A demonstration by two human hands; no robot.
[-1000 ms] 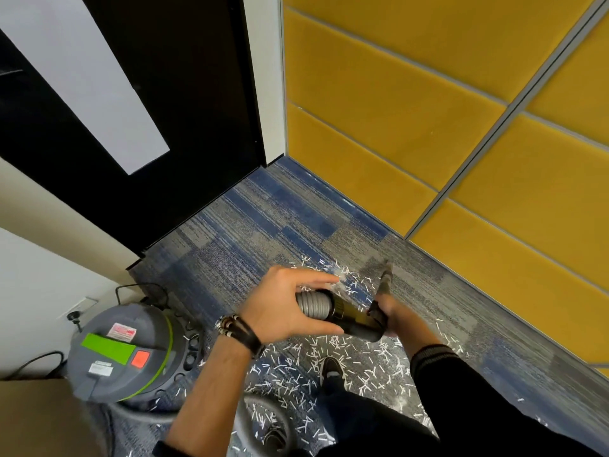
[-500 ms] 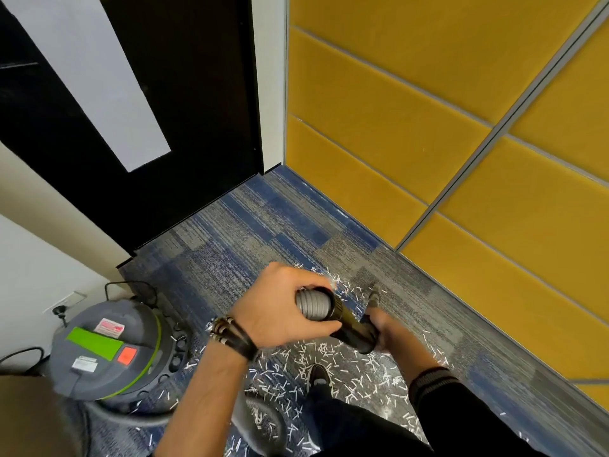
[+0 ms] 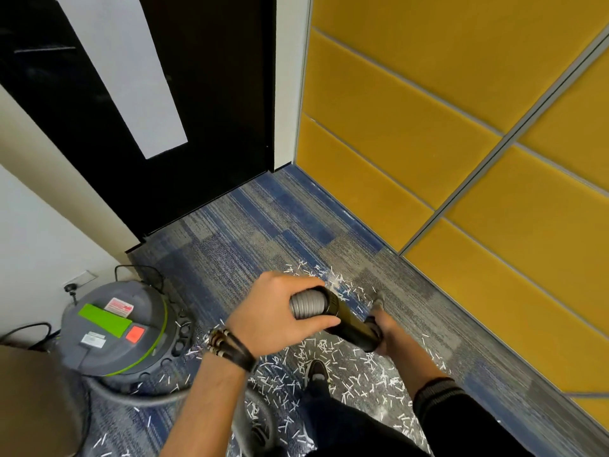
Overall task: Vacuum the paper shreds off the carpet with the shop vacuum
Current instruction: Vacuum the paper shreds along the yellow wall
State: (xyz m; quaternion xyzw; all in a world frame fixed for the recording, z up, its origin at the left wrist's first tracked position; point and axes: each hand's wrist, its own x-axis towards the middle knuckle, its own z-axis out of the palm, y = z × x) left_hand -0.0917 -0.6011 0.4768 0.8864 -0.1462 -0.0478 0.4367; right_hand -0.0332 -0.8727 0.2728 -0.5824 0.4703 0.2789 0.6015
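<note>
Strewn over blue-and-grey striped carpet tiles [image 3: 250, 225] — short white paper shreds [image 3: 329, 351], thickest at mid-floor. At left, upright on the carpet, a round grey shop vacuum [image 3: 112, 328] trimmed in lime green; ribbed grey hose [image 3: 306, 303] joined to a black wand [image 3: 349, 323] — angled down toward the floor.

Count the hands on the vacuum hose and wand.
2. The left hand grips the grey hose cuff; the right hand holds the black wand lower down, partly hidden behind it.

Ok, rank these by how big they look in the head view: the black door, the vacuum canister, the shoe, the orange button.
1. black door
2. vacuum canister
3. shoe
4. orange button
No two look alike in size.
</note>
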